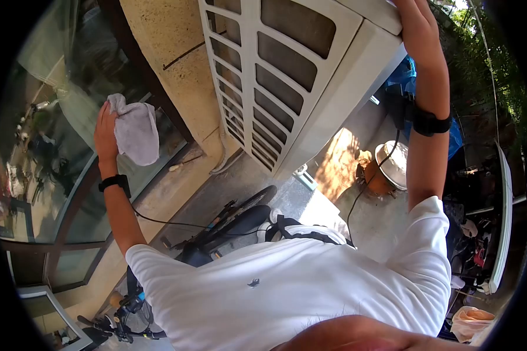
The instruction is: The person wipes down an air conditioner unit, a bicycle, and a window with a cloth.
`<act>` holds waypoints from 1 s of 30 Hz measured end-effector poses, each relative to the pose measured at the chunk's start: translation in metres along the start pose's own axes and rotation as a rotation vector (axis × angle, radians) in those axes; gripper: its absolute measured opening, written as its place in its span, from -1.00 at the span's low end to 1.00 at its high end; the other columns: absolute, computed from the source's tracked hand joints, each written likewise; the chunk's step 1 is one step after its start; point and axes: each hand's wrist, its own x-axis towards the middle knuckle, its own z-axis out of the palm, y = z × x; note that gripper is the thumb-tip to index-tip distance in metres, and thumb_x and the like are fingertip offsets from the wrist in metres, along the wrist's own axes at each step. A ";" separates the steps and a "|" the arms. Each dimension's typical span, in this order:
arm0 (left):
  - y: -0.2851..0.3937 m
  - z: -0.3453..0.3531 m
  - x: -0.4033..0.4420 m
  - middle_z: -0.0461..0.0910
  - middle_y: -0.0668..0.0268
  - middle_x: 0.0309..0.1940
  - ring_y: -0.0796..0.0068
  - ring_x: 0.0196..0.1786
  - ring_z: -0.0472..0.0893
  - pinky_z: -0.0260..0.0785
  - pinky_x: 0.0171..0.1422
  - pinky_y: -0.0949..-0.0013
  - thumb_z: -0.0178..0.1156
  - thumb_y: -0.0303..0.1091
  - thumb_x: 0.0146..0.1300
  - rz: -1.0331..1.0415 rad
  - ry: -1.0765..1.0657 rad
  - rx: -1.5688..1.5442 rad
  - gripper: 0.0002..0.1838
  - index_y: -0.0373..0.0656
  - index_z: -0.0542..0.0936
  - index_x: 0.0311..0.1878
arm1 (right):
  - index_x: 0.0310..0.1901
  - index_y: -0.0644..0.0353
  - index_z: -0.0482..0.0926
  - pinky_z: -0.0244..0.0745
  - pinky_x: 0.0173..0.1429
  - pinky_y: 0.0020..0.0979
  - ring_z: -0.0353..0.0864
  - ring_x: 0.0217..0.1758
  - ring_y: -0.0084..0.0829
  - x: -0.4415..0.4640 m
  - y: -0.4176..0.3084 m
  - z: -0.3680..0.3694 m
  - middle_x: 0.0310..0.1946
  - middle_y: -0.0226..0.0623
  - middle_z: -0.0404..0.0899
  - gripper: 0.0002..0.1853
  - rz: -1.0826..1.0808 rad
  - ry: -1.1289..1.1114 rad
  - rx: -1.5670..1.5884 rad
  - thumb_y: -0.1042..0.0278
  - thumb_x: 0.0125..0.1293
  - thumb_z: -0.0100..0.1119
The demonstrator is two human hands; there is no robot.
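Observation:
A grey cloth [137, 133] hangs bunched from my left hand [105, 133], in front of the window glass [64, 126]. The fingers are closed on its edge, and my thumb is hidden. Whether the cloth touches the pane I cannot tell. My right hand [417, 29] is raised to the top corner of a white air conditioner outdoor unit [334, 105] and rests against it with stretched fingers. Its fingertips are cut off by the frame's upper edge. Slatted openings cover the unit's front. Each wrist wears a black band.
Below the unit stands a bicycle [231, 219]. A cable [170, 222] runs from my left wrist to my waist, another from my right. An orange pot [377, 178] with a pale top stands on the floor. Shelves of goods [474, 240] line the right side; foliage [471, 64] is above.

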 end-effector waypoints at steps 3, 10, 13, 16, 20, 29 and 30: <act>-0.004 0.024 -0.027 0.48 0.05 0.28 0.04 0.32 0.46 0.33 0.36 0.20 0.12 -0.50 0.26 -0.060 0.096 -0.008 -0.76 -0.17 0.51 0.00 | -0.12 0.35 0.62 0.42 0.07 -0.44 0.59 -0.11 -0.36 -0.001 0.017 0.009 -0.20 -0.15 0.65 -0.56 0.030 0.003 0.048 0.14 0.45 -0.16; 0.051 0.012 0.035 0.51 0.19 0.05 0.27 0.13 0.54 0.38 0.30 0.28 0.14 -0.55 0.29 -0.454 0.518 -1.096 -0.72 -0.14 0.46 0.06 | -0.10 0.35 0.60 0.40 0.07 -0.44 0.58 -0.07 -0.37 -0.003 0.001 -0.006 -0.17 -0.16 0.64 -0.59 0.029 -0.104 0.132 0.15 0.44 -0.12; 0.116 -0.067 0.123 0.50 0.28 0.02 0.41 0.06 0.57 0.46 0.16 0.40 0.13 -0.55 0.31 -0.320 0.560 -1.159 -0.72 -0.13 0.44 0.07 | -0.08 0.35 0.60 0.39 0.11 -0.42 0.57 -0.03 -0.35 -0.002 0.008 -0.003 -0.13 -0.17 0.64 -0.63 -0.010 -0.025 0.027 0.19 0.44 -0.06; 0.147 -0.098 0.181 0.54 0.32 -0.06 0.49 -0.08 0.59 0.48 0.00 0.46 0.13 -0.53 0.33 -0.218 0.651 -0.864 -0.76 -0.14 0.45 0.04 | -0.07 0.28 0.62 0.40 0.13 -0.39 0.59 0.00 -0.30 -0.002 0.015 -0.004 -0.09 -0.16 0.65 -0.69 -0.007 -0.030 -0.001 0.21 0.41 0.02; 0.165 -0.079 0.225 0.57 0.26 -0.22 0.51 -0.20 0.54 0.41 -0.04 0.43 0.31 -0.46 0.15 0.128 0.212 -0.780 -0.67 -0.15 0.45 -0.04 | -0.05 0.23 0.63 0.45 0.09 -0.35 0.62 -0.03 -0.26 -0.001 -0.005 -0.010 -0.10 -0.16 0.66 -0.68 0.033 -0.020 -0.136 0.17 0.41 0.05; 0.173 -0.007 0.244 0.47 -0.09 0.20 -0.10 0.42 0.35 0.26 0.38 0.14 0.42 -0.48 -0.04 0.234 0.202 -0.760 -0.50 -0.19 0.45 -0.01 | -0.07 0.15 0.66 0.50 0.03 -0.31 0.66 -0.07 -0.24 -0.006 0.000 -0.007 -0.11 -0.20 0.68 -0.67 0.106 0.017 -0.067 0.07 0.37 0.11; 0.176 -0.008 0.244 0.46 -0.10 0.21 -0.10 0.40 0.36 0.26 0.38 0.14 0.42 -0.48 -0.04 0.218 0.206 -0.769 -0.50 -0.19 0.45 -0.01 | -0.07 0.15 0.66 0.50 0.03 -0.31 0.66 -0.07 -0.24 -0.005 0.001 -0.007 -0.11 -0.20 0.68 -0.67 0.108 0.015 -0.067 0.07 0.37 0.11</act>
